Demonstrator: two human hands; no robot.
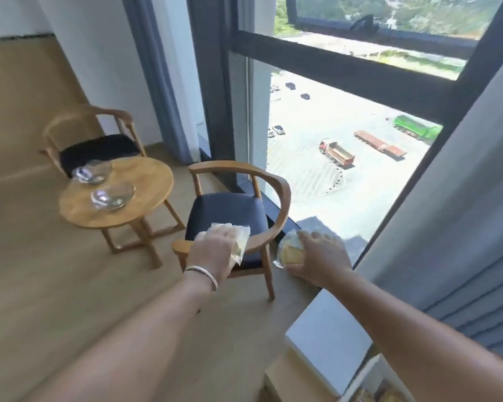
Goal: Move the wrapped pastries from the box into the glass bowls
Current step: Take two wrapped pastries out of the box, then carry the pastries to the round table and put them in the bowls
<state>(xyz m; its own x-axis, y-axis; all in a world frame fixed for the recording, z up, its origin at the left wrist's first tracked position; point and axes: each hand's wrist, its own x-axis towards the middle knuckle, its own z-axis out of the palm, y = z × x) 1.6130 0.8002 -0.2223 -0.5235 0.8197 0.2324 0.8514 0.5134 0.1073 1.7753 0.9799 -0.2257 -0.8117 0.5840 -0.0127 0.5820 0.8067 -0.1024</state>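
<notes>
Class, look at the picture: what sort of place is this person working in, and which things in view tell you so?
Probably a high-rise hotel room or flat's sitting corner: two wooden armchairs flank a small round table, and a floor-length window overlooks a lorry park far below.

The scene is lit brightly by daylight entering through the window at the upper right of the frame. The pavement outside is nearly washed out by glare. White highlights are caught on the glass bowls at the left. A shadow is cast on the floor under the chair at centre. Slight motion blur is seen throughout, strongest along the bottom edge. Straight lines are bent by wide-angle distortion towards the edges.
</notes>
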